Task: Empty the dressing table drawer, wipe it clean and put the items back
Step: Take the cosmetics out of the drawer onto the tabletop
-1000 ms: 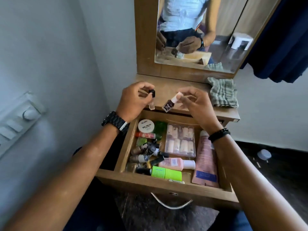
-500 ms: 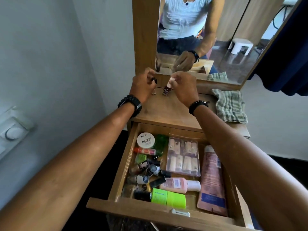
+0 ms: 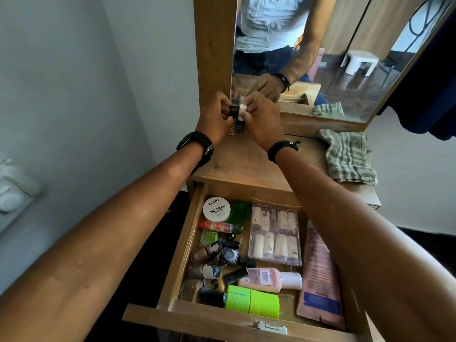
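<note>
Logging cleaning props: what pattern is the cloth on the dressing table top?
Green-and-cream checked cloth, clearest in the head view.
</note>
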Demonstrator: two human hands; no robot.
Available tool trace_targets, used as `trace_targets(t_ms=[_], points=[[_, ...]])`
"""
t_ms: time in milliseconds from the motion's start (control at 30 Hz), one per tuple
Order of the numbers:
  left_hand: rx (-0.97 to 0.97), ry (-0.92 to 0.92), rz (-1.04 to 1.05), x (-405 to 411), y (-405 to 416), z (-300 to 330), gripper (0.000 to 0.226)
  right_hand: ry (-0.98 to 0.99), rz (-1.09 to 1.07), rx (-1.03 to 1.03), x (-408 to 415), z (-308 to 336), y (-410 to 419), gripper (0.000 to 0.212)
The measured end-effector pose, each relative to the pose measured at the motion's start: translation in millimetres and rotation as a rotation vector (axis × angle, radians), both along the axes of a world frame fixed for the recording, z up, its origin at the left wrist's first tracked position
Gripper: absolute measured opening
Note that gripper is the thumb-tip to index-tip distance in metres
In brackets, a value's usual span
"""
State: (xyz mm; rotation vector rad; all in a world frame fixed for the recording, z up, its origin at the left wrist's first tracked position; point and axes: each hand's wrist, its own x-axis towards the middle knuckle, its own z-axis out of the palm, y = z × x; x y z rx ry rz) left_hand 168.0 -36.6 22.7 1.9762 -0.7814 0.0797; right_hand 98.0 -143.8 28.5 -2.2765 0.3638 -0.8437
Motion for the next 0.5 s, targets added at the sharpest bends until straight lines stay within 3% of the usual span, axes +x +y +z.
trace_targets(t_ms=[500], points=[[0.023,-0.032,0.060,-15.6,13.2,10.7,0.043,0.063,-0.036,0.002,-26.3,10.3,9.8,0.019]])
